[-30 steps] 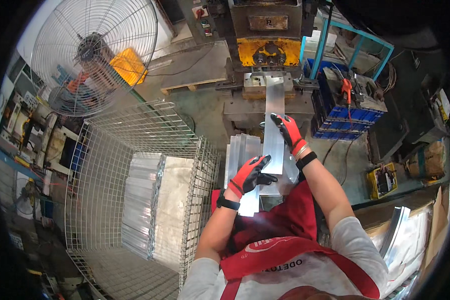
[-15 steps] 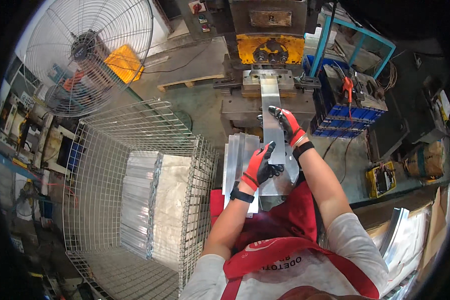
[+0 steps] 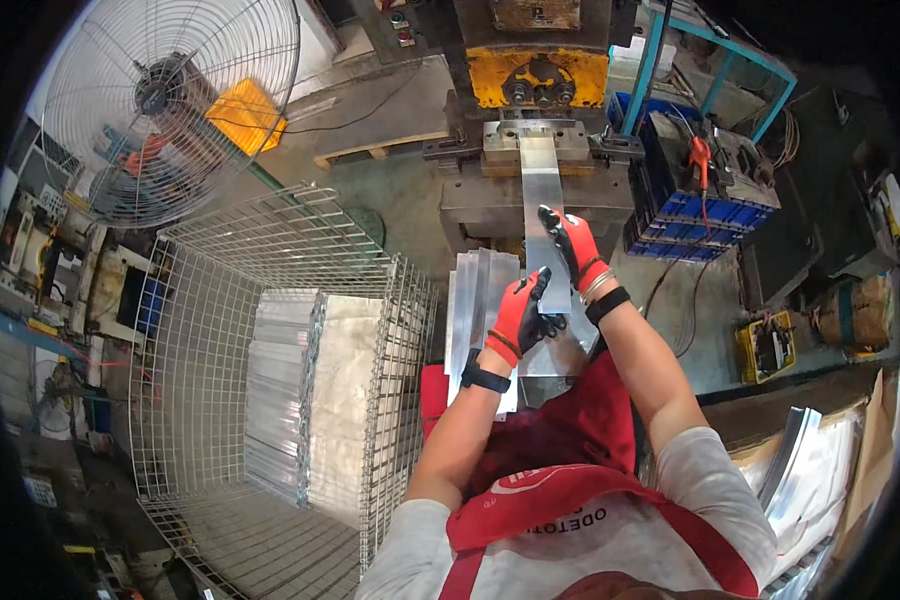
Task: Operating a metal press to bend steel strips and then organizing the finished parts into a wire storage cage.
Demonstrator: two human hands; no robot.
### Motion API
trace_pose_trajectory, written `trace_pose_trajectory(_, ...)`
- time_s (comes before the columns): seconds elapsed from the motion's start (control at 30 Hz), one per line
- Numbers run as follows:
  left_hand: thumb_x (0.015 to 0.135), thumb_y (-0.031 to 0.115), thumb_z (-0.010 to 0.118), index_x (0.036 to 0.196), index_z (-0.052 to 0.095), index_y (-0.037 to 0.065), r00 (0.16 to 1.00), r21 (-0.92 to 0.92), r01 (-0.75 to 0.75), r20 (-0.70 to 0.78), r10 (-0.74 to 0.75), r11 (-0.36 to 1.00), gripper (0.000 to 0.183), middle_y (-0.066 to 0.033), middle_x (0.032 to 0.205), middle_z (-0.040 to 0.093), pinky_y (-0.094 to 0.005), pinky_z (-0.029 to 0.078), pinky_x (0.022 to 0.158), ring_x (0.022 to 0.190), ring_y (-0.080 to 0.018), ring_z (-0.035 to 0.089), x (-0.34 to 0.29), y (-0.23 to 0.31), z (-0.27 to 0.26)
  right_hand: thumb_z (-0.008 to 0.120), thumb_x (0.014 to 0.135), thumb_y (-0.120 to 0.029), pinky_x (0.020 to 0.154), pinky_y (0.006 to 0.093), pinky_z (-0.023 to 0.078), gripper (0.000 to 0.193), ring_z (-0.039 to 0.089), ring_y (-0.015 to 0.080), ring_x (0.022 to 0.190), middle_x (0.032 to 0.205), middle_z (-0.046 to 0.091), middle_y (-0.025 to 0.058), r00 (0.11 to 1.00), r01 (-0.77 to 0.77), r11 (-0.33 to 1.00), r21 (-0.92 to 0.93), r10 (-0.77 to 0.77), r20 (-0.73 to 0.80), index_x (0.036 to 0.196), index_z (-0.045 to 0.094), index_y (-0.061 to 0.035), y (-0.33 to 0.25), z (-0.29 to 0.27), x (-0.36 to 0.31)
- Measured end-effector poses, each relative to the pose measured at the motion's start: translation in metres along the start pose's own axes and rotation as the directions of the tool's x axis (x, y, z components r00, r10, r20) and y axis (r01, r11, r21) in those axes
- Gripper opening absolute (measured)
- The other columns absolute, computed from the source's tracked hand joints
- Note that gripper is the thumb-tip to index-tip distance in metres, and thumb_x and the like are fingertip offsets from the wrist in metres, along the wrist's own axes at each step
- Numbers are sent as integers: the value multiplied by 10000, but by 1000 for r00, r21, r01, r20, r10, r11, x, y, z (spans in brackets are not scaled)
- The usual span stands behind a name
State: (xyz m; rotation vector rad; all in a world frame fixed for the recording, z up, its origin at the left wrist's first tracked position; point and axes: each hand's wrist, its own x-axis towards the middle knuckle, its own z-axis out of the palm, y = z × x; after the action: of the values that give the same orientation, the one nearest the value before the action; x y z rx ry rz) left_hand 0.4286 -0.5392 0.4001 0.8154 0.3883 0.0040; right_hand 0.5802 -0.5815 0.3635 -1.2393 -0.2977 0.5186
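A long flat metal strip (image 3: 544, 235) runs from the press die (image 3: 560, 142) toward me, its far end resting in the die. My right hand (image 3: 572, 246), in a red and black glove, grips the strip along its right edge, thumb on top. My left hand (image 3: 520, 315), gloved alike, is closed at the strip's near left corner, thumb on top and the other fingers partly hidden beneath. Just left of the strip lies a stack of similar metal pieces (image 3: 480, 300), close to my left hand.
A wire mesh cage (image 3: 395, 400) holding stacked metal profiles (image 3: 275, 390) stands at left. Behind it is a large fan (image 3: 165, 85). Blue crates (image 3: 675, 232) with an orange air gun (image 3: 701, 155) sit right of the press. A yellow basket (image 3: 767, 348) and open carton (image 3: 855, 475) lie farther right.
The whole view has shifted slightly, so everything sits a little higher in the picture. Both hands keep their hold on the strip, which stays in the die.
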Motion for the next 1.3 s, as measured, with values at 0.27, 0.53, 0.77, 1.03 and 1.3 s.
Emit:
trace_pose_trajectory(0.27,844,297,501,868,537,63,1000,-15,-25,-10,25,1000,238,-57,659,560,-253,416,385,464,-156,532,8,-6,-4,546,814,-239,679,224,373,240,488,75,763,846,545,-4,999,-33,998,-63,34,25,890,571,-13,10,-14,12)
trace_pose_trajectory(0.53,839,306,509,867,533,67,999,-42,-33,-22,33,999,242,-59,645,557,-260,428,383,449,-158,531,8,-8,-6,549,811,-242,683,226,389,263,501,76,773,853,557,1,1000,10,993,-120,-8,21,899,577,4,5,-8,7)
trace_pose_trajectory(0.77,827,338,523,880,517,81,999,16,-21,-34,21,1000,263,-61,633,552,-236,409,329,413,-179,539,5,-5,-5,592,789,-265,506,221,340,226,408,37,585,656,475,-64,1000,6,999,-54,-7,-19,699,580,-58,5,-3,5)
trace_pose_trajectory(1.03,830,353,513,866,517,96,999,-13,26,-36,-26,1000,260,-47,618,554,-246,415,354,431,-165,539,5,-2,-2,530,824,-214,768,229,410,311,546,98,885,956,598,33,999,-17,994,-107,20,35,1005,571,36,27,-25,22)
trace_pose_trajectory(1.3,859,313,475,823,528,87,993,60,-114,39,111,992,235,-46,644,558,-240,424,399,450,-146,528,16,-24,-29,581,796,-278,510,223,339,244,403,40,588,653,475,-72,990,141,971,-192,-135,45,743,582,-39,-6,-4,-9)
